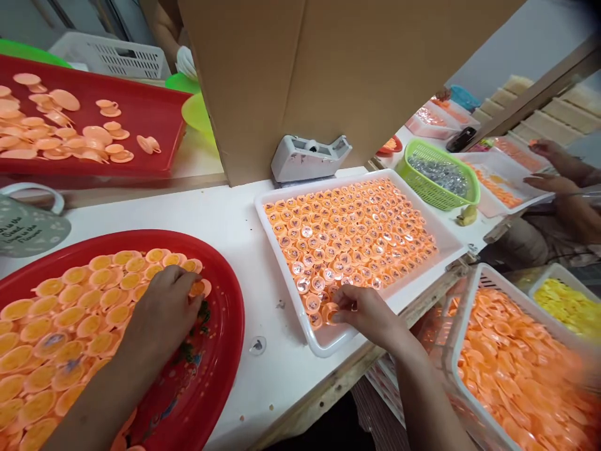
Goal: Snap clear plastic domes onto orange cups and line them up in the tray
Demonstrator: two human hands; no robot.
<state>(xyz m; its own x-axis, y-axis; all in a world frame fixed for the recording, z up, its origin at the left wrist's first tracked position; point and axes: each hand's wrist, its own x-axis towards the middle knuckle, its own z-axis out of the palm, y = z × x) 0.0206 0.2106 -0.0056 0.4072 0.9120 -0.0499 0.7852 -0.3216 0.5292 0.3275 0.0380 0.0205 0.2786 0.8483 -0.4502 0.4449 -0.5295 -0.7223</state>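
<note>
- Head view, left hand (171,304): fingers curled against one of the orange discs (101,307), by the right rim of the red plate (230,300); firmness of hold cannot be told.
- Right hand (366,313): thumb and forefinger pinched about a printed disc (330,312), near-left corner of the white tray (323,349).
- Step, as judged: ranking discs in rows; next move calls for a light fingertip hold.
- Writing: mug (32,222), bench's left edge, lettering partly legible; disc prints too small to read.
</note>
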